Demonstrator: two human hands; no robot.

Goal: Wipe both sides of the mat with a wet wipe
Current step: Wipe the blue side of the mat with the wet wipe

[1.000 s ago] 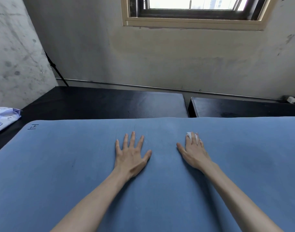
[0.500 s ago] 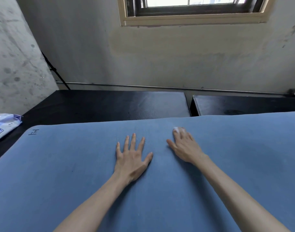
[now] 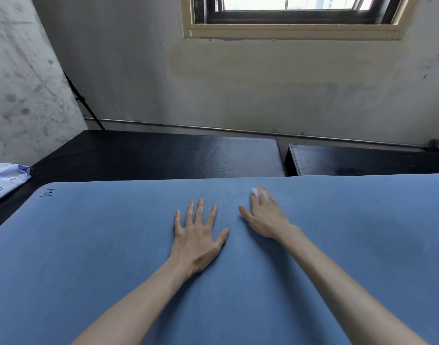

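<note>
A large blue mat (image 3: 88, 245) lies flat and fills the lower half of the head view. My left hand (image 3: 197, 232) rests flat on it with fingers spread. My right hand (image 3: 264, 216) lies a little to the right, its straight fingers pressing a small white wet wipe (image 3: 255, 191) onto the mat near the far edge. Most of the wipe is hidden under the fingers.
A pack of wet wipes (image 3: 4, 180) sits at the left edge on the black surface (image 3: 151, 155) beyond the mat. A second black block (image 3: 362, 160) stands to the right, with a gap between them. A wall with a window rises behind.
My right hand has slid the wipe to the left along the mat's far edge, closer to my left hand. The left hand has stayed in place.
</note>
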